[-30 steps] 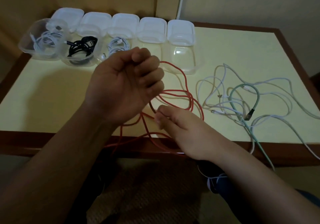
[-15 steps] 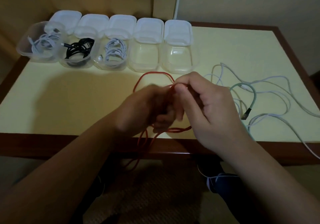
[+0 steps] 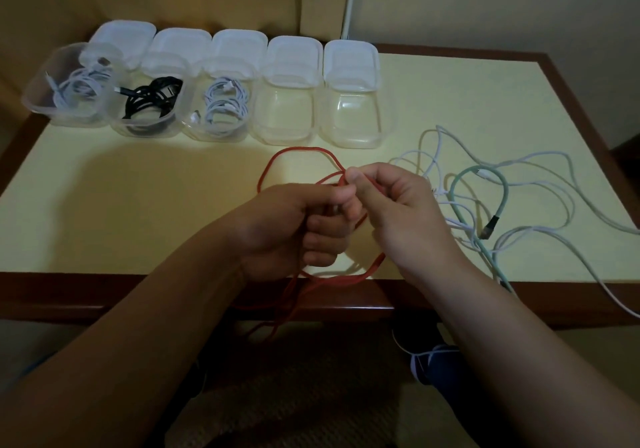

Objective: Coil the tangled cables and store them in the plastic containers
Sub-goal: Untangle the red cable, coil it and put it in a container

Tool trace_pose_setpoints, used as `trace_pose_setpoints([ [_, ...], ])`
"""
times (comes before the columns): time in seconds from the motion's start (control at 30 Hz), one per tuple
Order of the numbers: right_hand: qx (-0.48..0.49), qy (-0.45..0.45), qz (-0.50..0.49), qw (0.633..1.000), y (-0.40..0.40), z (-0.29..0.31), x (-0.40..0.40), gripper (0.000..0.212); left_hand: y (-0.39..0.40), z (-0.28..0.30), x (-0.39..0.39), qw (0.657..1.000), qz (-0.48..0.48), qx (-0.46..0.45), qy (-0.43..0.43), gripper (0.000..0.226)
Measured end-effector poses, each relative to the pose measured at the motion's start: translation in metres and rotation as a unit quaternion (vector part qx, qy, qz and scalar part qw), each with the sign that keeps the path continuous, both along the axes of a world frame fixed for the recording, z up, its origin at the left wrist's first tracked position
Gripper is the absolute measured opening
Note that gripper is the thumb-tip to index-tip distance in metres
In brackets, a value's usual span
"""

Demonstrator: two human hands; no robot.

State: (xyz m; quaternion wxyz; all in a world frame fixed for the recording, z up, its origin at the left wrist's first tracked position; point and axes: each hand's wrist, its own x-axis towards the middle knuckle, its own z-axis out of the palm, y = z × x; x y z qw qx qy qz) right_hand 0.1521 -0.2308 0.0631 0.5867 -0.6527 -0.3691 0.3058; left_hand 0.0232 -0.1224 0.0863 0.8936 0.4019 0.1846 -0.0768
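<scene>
A red cable (image 3: pixel 277 160) loops over the table in front of me and trails off the near edge. My left hand (image 3: pixel 294 225) grips its loops in curled fingers. My right hand (image 3: pixel 398 212) pinches the same cable between thumb and fingers just right of the left hand. A row of clear plastic containers (image 3: pixel 351 135) stands at the back left. One holds a white cable (image 3: pixel 74 89), one a black cable (image 3: pixel 152 99), one another white cable (image 3: pixel 225 104). The two on the right hold nothing. A tangle of white cables (image 3: pixel 533 170) and a green cable (image 3: pixel 464 177) lies to the right.
White lids (image 3: pixel 349 56) lean behind the containers. The yellow table (image 3: pixel 121 198) has a dark wooden rim. White and green cables hang over the front right edge. A wall rises behind the table.
My left hand came down from a raised fist to meet my right hand over the table, and both now hold the red cable, its loops drawn together.
</scene>
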Motion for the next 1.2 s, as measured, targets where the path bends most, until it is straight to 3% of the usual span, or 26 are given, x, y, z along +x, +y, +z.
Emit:
trace_pose_setpoints([
  [0.1, -0.028, 0.042, 0.037, 0.998, -0.001, -0.002, -0.008, 0.032, 0.008, -0.001, -0.006, 0.995, -0.054, -0.079, -0.028, 0.033],
  [0.27, -0.025, 0.091, 0.019, 0.995, -0.001, -0.003, -0.013, 0.022, 0.005, -0.002, -0.007, 0.990, -0.096, -0.094, -0.050, 0.035],
  [0.4, -0.090, 0.123, 0.057, 0.987, 0.004, -0.004, -0.015, 0.029, 0.005, 0.001, -0.003, 0.987, 0.038, -0.130, -0.091, 0.027],
  [0.5, -0.167, 0.149, 0.127, 0.966, 0.005, 0.000, -0.022, 0.050, 0.009, 0.002, 0.002, 0.958, 0.194, -0.175, -0.122, 0.025],
  [0.57, -0.189, 0.121, 0.156, 0.962, 0.006, 0.008, -0.027, 0.052, 0.016, -0.001, 0.006, 0.936, 0.292, -0.160, -0.116, 0.025],
  [0.63, -0.207, -0.004, 0.158, 0.966, 0.006, 0.016, -0.029, 0.045, 0.026, -0.008, 0.009, 0.929, 0.353, -0.050, -0.095, 0.028],
  [0.7, -0.195, -0.133, 0.129, 0.963, 0.005, 0.024, -0.030, 0.040, 0.035, -0.015, 0.008, 0.919, 0.359, 0.144, -0.070, 0.029],
  [0.8, -0.117, -0.192, 0.063, 0.972, -0.001, 0.030, -0.034, 0.037, 0.037, -0.011, 0.000, 0.862, 0.224, 0.455, 0.002, 0.029],
  [0.87, -0.069, -0.194, 0.031, 0.978, -0.003, 0.034, -0.034, 0.036, 0.030, -0.007, -0.004, 0.854, 0.106, 0.509, 0.022, 0.031],
  [0.9, -0.052, -0.201, 0.022, 0.978, -0.002, 0.035, -0.032, 0.037, 0.024, -0.006, -0.005, 0.881, 0.066, 0.468, 0.021, 0.038],
  [0.97, -0.025, -0.198, 0.012, 0.980, 0.002, 0.035, -0.029, 0.034, 0.015, -0.003, -0.005, 0.954, 0.017, 0.298, 0.018, 0.062],
  [1.0, -0.015, -0.181, 0.011, 0.983, 0.005, 0.031, -0.025, 0.030, 0.012, -0.003, -0.005, 0.974, -0.001, 0.224, 0.017, 0.070],
  [1.1, 0.014, -0.114, -0.015, 0.993, 0.015, 0.019, -0.013, 0.016, 0.011, 0.001, -0.008, 0.995, -0.023, 0.089, -0.037, 0.062],
  [1.2, -0.007, -0.032, -0.026, 0.999, 0.025, 0.006, -0.002, 0.017, 0.012, 0.006, -0.011, 0.991, 0.008, -0.070, -0.111, 0.042],
])
